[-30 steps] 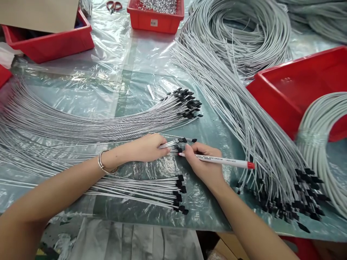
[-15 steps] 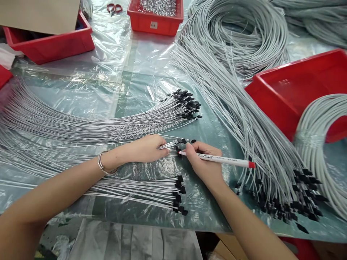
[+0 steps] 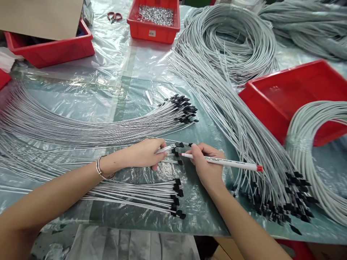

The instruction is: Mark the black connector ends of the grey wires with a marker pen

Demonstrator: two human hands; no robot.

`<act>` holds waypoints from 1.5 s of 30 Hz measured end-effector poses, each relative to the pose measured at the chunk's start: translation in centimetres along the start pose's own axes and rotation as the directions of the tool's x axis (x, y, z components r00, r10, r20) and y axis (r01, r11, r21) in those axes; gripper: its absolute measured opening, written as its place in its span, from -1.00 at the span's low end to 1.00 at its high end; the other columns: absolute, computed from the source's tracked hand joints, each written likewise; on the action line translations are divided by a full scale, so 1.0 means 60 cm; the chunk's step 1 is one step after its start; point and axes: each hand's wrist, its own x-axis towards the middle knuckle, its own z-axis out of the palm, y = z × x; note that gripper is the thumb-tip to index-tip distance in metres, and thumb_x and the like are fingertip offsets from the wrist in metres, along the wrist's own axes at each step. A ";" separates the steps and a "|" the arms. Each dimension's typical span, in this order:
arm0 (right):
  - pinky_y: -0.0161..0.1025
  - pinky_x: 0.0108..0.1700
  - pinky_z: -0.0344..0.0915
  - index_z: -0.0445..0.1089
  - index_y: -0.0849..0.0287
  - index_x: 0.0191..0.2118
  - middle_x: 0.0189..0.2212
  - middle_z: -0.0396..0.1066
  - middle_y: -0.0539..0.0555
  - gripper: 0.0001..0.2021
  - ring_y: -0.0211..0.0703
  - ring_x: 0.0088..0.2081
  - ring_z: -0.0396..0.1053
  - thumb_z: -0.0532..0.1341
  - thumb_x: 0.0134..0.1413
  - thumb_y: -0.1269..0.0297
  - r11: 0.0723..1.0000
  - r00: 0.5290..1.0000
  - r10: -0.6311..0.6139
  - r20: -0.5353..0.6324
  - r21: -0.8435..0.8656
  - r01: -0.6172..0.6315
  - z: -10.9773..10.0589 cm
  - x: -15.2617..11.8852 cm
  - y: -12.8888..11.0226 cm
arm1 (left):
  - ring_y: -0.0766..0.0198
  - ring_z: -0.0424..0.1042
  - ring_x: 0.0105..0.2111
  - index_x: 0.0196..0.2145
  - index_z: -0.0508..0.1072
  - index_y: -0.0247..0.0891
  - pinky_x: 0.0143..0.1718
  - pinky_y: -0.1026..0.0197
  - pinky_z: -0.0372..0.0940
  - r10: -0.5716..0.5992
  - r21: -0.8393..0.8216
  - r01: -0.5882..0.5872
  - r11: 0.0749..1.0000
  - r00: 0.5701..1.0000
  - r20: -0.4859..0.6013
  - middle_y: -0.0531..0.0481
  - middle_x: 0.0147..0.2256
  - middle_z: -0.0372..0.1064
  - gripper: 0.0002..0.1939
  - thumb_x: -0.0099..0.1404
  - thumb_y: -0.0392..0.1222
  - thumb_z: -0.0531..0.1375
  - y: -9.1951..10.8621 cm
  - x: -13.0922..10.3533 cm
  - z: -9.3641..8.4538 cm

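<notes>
My left hand (image 3: 150, 152), a bangle on its wrist, is closed around several thin grey cables (image 3: 168, 148) just behind their black connector ends (image 3: 176, 152). My right hand (image 3: 207, 162) grips a white marker pen (image 3: 233, 164) with a red end cap. Its red tip points left, close to the connectors; whether it touches them I cannot tell. Nearer me lies a row of cables with black connectors (image 3: 177, 193). Beyond my left hand a thick cable bundle (image 3: 108, 130) curves to the right, ending in a cluster of black connectors (image 3: 184, 108).
A large cable bundle (image 3: 217, 83) runs down the right side beside a red bin (image 3: 298, 90) and a cable coil (image 3: 300, 133). At the back stand a red tray of small metal parts (image 3: 153, 34), red-handled snips (image 3: 114, 16) and another red bin (image 3: 54, 50).
The pen tip has drawn slightly away from the connectors, to the right. One cable end now lies lower, apart from those in my left hand. The whole view has shifted a little.
</notes>
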 end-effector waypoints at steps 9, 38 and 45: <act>-0.34 -0.58 0.00 0.28 0.21 -0.68 -0.74 0.16 -0.04 -0.69 -0.31 -0.64 0.07 0.13 0.02 0.25 0.988 0.997 -0.045 0.067 -0.143 0.054 0.006 0.001 0.001 | 0.35 0.27 -0.69 -0.40 0.25 -0.22 -0.66 0.32 0.09 0.016 0.066 -0.012 0.998 0.998 -0.056 0.13 -0.71 0.25 -0.77 0.26 -0.03 -0.02 -0.001 -0.002 0.005; -0.37 -0.59 0.01 0.30 0.23 -0.64 -0.73 0.15 -0.07 -0.72 -0.35 -0.64 0.06 0.15 0.03 0.27 0.985 0.990 -0.100 0.098 -0.132 0.113 0.008 -0.004 0.005 | 0.39 0.17 -0.70 -0.53 0.09 -0.22 -0.69 0.31 0.01 -0.025 0.071 0.026 0.997 1.000 -0.016 0.13 -0.70 0.15 -0.71 0.25 -0.01 -0.02 0.011 -0.006 -0.003; -0.37 -0.59 -0.02 0.28 0.23 -0.61 -0.72 0.13 -0.09 -0.74 -0.37 -0.63 0.03 0.18 0.03 0.26 0.989 0.988 -0.090 0.125 -0.109 0.104 0.010 -0.004 0.007 | 0.40 0.12 -0.71 -0.52 0.09 -0.22 -0.70 0.30 -0.06 -0.023 0.108 0.024 0.994 1.000 -0.003 0.13 -0.71 0.13 -0.72 0.26 -0.03 -0.03 0.011 -0.004 -0.004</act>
